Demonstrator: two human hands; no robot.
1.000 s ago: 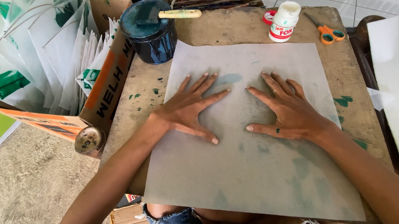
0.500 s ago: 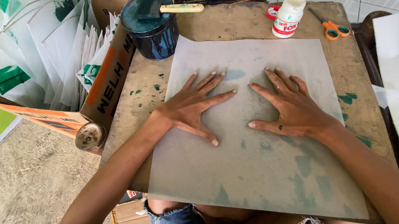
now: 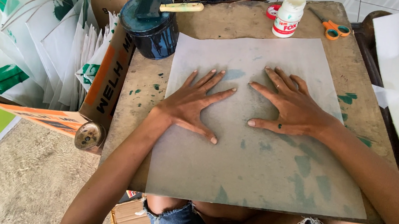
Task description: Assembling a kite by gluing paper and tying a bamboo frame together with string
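Both hands (image 3: 195, 103) (image 3: 292, 106) still flat on grey sheet (image 3: 259, 171), barely shifted.

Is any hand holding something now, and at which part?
Nothing is gripped. The left hand and right hand lie flat, fingers spread, pressing the middle of the grey sheet.

The sheet of paper (image 3: 255, 171) lies on the surface (image 3: 238, 20) with both hands flat on it, left hand (image 3: 193, 105) left of right hand (image 3: 292, 108), while behind the sheet stand a can (image 3: 151, 28) at left, a bottle (image 3: 287, 18) and scissors (image 3: 333, 29) at right
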